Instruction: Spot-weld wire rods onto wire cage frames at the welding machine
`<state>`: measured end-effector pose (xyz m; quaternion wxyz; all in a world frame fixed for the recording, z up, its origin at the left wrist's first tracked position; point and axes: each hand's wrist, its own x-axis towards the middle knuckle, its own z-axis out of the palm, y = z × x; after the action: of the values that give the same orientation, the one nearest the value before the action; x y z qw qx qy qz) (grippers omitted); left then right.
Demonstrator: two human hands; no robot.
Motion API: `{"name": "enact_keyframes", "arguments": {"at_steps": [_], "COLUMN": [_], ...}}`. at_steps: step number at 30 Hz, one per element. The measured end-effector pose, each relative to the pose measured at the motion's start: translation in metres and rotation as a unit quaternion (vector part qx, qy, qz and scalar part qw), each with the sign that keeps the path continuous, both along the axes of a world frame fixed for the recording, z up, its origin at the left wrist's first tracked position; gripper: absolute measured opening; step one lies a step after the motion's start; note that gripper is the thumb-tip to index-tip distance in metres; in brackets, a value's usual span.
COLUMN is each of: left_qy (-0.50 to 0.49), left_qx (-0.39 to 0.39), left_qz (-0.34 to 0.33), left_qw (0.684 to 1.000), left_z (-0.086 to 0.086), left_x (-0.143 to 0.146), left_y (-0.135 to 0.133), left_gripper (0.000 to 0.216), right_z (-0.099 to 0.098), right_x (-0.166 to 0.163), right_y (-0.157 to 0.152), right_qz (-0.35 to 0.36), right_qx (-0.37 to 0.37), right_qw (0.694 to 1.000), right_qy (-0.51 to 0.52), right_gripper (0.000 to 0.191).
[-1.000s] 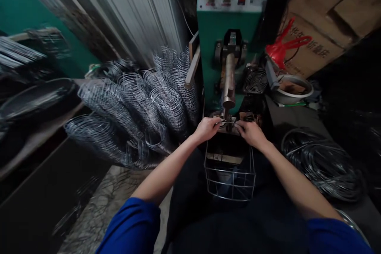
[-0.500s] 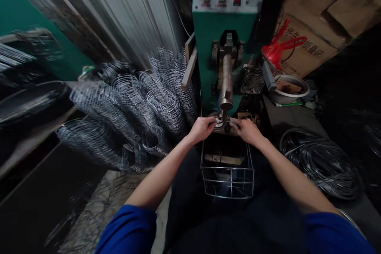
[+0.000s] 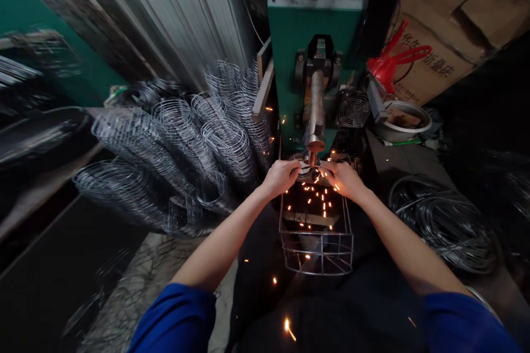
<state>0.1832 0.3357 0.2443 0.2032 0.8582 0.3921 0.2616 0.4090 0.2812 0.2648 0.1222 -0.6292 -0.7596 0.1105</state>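
Observation:
A wire basket frame (image 3: 317,251) hangs in front of me, its far edge under the metal electrode (image 3: 316,121) of a green welding machine (image 3: 306,38). My left hand (image 3: 282,176) pinches the frame's far wire on the left of the electrode tip. On the right of the tip my right hand (image 3: 342,178) pinches the same wire. Orange sparks (image 3: 315,194) fly from the contact point down through the frame and onto my lap.
Stacks of finished wire frames (image 3: 182,143) lean at the left. Coils of wire (image 3: 447,220) lie at the right. A red clamp (image 3: 393,60), a small fan (image 3: 353,109), a bowl (image 3: 401,124) and cardboard boxes (image 3: 455,22) sit right of the machine.
The electrode has come down onto the wire between my hands and sparks now spray out. Both hands hold the same place on the frame.

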Motion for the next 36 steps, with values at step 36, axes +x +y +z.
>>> {"name": "enact_keyframes", "arguments": {"at_steps": [36], "left_qy": [-0.06], "left_qx": [-0.077], "left_qz": [0.046], "left_qw": [0.994], "left_z": [0.004], "left_x": [-0.009], "left_y": [-0.024], "left_gripper": [0.029], "right_z": [-0.02], "right_x": [0.01], "right_y": [-0.038], "right_qz": [-0.023], "right_qx": [0.027], "right_qw": [0.949], "right_qy": [0.312], "right_gripper": [0.051]}}
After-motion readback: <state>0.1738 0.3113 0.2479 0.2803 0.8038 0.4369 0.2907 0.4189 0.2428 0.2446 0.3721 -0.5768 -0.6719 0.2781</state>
